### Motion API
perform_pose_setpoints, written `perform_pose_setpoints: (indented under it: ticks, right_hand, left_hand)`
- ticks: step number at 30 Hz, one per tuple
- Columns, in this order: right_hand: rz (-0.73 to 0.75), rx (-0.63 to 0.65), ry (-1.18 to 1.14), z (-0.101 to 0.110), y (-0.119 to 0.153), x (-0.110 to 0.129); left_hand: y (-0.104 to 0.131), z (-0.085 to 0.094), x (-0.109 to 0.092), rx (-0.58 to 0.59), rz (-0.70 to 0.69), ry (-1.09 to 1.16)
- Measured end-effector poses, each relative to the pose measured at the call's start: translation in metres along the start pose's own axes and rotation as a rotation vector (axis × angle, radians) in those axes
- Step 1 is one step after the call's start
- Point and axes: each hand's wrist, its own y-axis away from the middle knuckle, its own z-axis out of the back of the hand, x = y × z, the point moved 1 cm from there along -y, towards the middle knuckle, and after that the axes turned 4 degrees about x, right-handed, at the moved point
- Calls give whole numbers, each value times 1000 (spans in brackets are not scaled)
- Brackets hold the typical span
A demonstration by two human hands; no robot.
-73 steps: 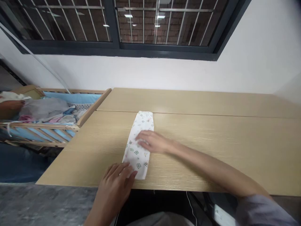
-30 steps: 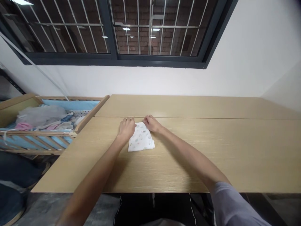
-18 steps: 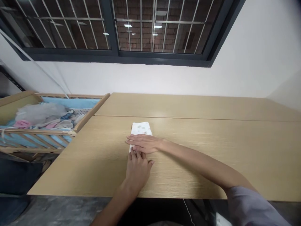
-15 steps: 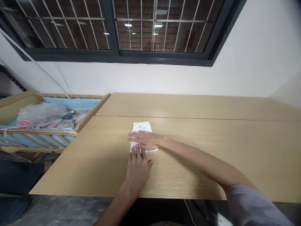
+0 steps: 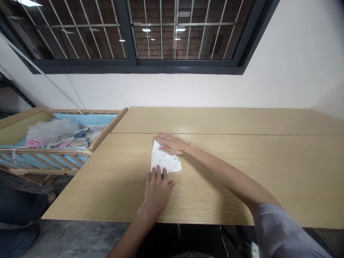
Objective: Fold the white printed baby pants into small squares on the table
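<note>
Cloth (image 5: 167, 161): flat on table (image 5: 242, 172), folding apparently mostly done | right hand (image 5: 173, 144): flattened over far end, fingers extended | left hand (image 5: 158, 190): fingers spread, tips at near edge, grasping nothing | remaining: near right corner looks uneven

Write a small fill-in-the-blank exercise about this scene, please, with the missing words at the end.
1. The printed cloth on the table has a ____ background.
2. The right hand lies over the cloth's far end, while its near edge is under the fingertips of the ____ hand.
3. The crib stands to the table's left, and its lining is light ____.

Missing words: white; left; blue.
</note>
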Motion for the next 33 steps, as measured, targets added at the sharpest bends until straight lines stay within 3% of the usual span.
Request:
perform_pose_setpoints:
  ticks: [3, 5, 8, 10, 14, 17, 21, 26, 29, 33]
  right_hand:
    - [-19, -88, -25, 21, 27, 26]
    - [23, -34, -82, 27, 50, 43]
    - [74, 59, -101, 19, 85, 62]
    - [48, 29, -39, 6, 105, 69]
    - [-43, -94, 88, -16, 131, 83]
    - [-107, -99, 96, -12, 140, 99]
    - [-230, -124, -102, 12, 138, 109]
    - [-394, -286, -250, 30, 108, 83]
    - [-485, -377, -208, 21, 85, 55]
    - [-601, -393, -59, -5, 63, 24]
  left_hand:
    - [-1, 7, 18, 13, -88, 75]
    - [-4, 11, 36, 12, -148, 163]
    - [-10, 13, 65, -20, -187, 300]
    - [-13, 10, 77, -37, -200, 355]
    - [-8, 8, 74, -9, -222, 388]
    - [-1, 20, 60, 40, -228, 424]
    - [-9, 45, 51, 49, -207, 439]
    - [-62, 59, 55, -82, -158, 185]
    - [-95, 48, 55, -143, -54, 72]
    - [-121, 15, 54, -173, 37, 33]
